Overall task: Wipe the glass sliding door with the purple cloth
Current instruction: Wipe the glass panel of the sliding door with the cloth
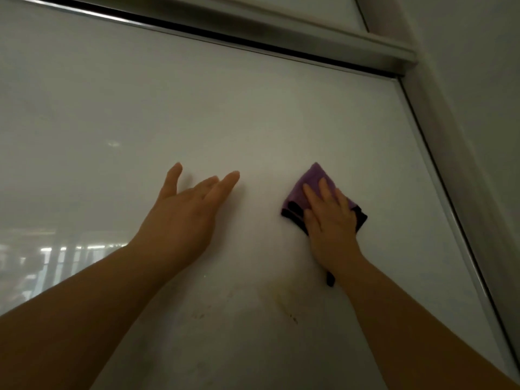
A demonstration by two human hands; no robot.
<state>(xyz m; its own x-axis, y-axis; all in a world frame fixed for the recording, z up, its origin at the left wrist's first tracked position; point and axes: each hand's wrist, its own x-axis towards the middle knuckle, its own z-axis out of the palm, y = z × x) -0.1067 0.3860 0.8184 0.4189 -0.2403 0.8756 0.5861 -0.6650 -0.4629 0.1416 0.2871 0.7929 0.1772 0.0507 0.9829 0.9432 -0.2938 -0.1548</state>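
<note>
The frosted glass sliding door (225,114) fills most of the view, seen from below. My right hand (330,223) lies flat on a folded purple cloth (316,180) with a dark edge, pressing it against the glass right of centre. My left hand (185,218) rests on the glass to the left of the cloth, fingers spread and holding nothing. Yellowish and dark smudges (284,305) mark the glass below and between my hands.
A metal top rail (253,38) runs along the door's upper edge. A metal side frame (450,175) slants down on the right, with a white wall (484,80) beyond it. Blurred reflections (56,257) show through the glass at lower left.
</note>
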